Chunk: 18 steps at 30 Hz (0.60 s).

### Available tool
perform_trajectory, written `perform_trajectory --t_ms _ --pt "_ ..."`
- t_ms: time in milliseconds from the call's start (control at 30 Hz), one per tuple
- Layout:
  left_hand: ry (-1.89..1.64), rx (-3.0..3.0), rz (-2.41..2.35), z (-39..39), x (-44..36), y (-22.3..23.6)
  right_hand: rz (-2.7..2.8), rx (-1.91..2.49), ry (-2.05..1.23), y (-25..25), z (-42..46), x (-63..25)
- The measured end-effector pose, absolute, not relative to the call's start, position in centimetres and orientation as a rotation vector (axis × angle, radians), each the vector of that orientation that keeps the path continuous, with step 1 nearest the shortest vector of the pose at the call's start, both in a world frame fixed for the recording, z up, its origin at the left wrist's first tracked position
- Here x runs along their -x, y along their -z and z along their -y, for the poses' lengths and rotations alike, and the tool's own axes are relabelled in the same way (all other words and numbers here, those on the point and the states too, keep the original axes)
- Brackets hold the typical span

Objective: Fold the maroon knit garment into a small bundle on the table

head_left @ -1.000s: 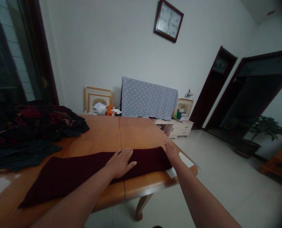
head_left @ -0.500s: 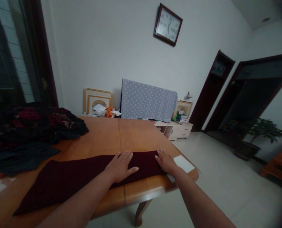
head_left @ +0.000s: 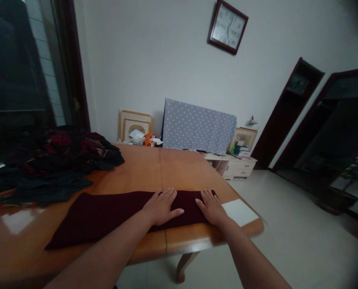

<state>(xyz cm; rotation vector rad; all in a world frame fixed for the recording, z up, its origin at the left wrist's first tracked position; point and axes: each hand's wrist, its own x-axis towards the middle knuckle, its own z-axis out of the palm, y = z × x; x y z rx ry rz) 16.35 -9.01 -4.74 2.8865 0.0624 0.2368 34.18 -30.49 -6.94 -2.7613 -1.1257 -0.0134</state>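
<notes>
Numerals are printed around the dial of the square wall clock [head_left: 227, 27], too blurred for each to be read with certainty. Gold lettering is seen on the folded dark patterned cloth [head_left: 58, 150], but is too small and creased to be read.

Left hand [head_left: 161, 207] and right hand [head_left: 212, 208]: bare. Left forearm [head_left: 100, 253] and right forearm [head_left: 251, 257]: bare, tapering toward the wrists.

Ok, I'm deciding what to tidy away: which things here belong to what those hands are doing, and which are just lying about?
In use: dark red cloth, pressed flat by left hand and right hand; wooden table beneath it.

Lying about: heap of dark patterned clothing; white sheet; polka-dot cloth; framed pictures.
</notes>
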Motion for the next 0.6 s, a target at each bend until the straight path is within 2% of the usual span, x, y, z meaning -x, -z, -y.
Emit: perform_trajectory --t_ms 367,600 --pt "-0.101 -2.845 -0.062 8.9 -16.2 4.1 1.168 2.783 0.091 9.0 30.6 -35.4" --pt "-0.29 -2.899 -0.153 6.7 -11.9 3.3 1.206 2.774 0.174 10.4 30.9 -36.1"
